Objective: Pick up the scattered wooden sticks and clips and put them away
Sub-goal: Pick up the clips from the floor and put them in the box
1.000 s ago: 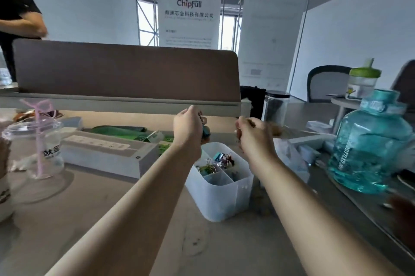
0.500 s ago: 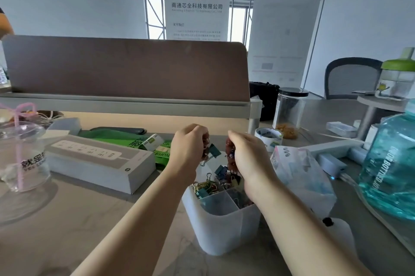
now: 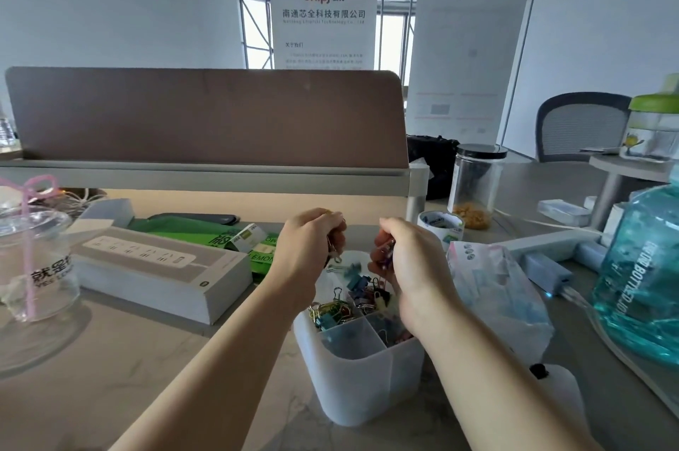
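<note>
A translucent white organizer box (image 3: 352, 384) with several compartments stands on the desk in front of me. Colourful binder clips (image 3: 343, 307) fill its far compartments. My left hand (image 3: 308, 248) hovers just above the box's far left side, fingers curled round a few clips whose wire handles stick out below. My right hand (image 3: 411, 259) hovers over the far right side and holds more clips. A blue clip (image 3: 351, 268) appears blurred in mid-air between the hands, above the box. No wooden sticks are visible.
A white power-strip box (image 3: 158, 270) and green packets (image 3: 235, 237) lie to the left, a clear cup (image 3: 33, 267) with a pink straw at far left. A plastic bag (image 3: 496, 289), tape roll (image 3: 439, 224), jar (image 3: 475, 186) and teal water bottle (image 3: 643, 285) crowd the right. A divider panel (image 3: 205, 120) backs the desk.
Both hands came down and closer to the box. The view tilted downward, so the box looks nearer. A blue clip now drops from between the hands toward the box.
</note>
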Available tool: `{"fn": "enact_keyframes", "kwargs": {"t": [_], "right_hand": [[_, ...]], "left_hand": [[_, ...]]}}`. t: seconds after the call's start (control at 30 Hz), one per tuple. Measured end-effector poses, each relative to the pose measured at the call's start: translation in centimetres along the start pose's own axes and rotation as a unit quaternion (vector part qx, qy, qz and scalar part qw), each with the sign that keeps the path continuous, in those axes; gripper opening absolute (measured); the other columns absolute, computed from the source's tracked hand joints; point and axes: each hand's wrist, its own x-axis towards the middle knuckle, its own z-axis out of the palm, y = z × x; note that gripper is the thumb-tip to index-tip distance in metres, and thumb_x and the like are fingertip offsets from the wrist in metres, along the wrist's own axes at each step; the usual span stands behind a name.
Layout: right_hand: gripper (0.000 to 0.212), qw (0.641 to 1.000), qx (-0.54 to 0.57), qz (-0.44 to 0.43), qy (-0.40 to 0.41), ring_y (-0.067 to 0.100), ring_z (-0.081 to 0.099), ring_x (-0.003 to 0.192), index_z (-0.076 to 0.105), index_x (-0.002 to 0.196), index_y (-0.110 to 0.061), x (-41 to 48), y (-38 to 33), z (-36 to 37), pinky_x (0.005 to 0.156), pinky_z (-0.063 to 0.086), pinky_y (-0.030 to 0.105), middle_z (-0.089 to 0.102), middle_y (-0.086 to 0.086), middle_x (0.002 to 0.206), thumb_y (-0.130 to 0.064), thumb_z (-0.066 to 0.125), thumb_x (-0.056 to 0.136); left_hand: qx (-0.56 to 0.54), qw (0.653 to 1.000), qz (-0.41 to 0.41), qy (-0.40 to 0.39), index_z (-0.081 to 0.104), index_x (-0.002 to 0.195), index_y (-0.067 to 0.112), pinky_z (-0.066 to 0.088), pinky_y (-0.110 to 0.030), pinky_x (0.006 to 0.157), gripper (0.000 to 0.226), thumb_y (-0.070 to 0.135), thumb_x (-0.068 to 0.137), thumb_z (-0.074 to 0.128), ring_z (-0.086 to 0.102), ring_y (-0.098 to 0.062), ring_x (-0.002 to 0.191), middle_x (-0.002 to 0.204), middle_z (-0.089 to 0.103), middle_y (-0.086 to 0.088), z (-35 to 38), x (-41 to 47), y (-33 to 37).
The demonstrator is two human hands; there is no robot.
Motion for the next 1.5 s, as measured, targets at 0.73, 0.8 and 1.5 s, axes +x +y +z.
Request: {"fn": "enact_keyframes", "kwargs": {"t": [0.73,0.8,1.5], "right_hand": [[0.026,0.997,0.009,-0.036,-0.071,0.016,0.046,0.064,0.055,0.064,-0.012,-0.5,-0.3,0.0,0.068,0.038,0.034,0.049,-0.001,0.056,-0.015,0.055,0.089],[0.025,0.996,0.006,-0.045,-0.08,0.016,0.046,0.066,0.055,0.064,-0.011,-0.6,-0.4,0.0,0.069,0.038,0.034,0.049,0.001,0.058,-0.013,0.053,0.089],[0.022,0.979,-0.035,-0.114,-0.166,0.016,0.058,0.068,0.063,0.08,-0.005,-1.2,-0.6,0.2,0.071,0.045,0.028,0.063,0.006,0.07,-0.009,0.047,0.094]], "left_hand": [[-0.036,0.999,0.002,-0.03,0.066,0.09,0.014,0.038,-0.028,0.069,0.028,0.029,0.098,0.044,0.047,-0.013,0.067,0.078,0.061,0.001,-0.2,0.1,-0.2],[-0.018,0.999,0.005,-0.045,0.067,0.099,0.016,0.035,-0.028,0.071,0.032,0.035,0.098,0.041,0.041,-0.012,0.07,0.085,0.057,0.003,-0.3,0.2,-0.2],[0.016,0.996,-0.029,-0.085,0.06,0.079,0.013,0.037,-0.032,0.073,0.054,0.041,0.103,0.021,0.048,-0.017,0.07,0.065,0.058,-0.001,-0.3,0.6,-0.2]]}}
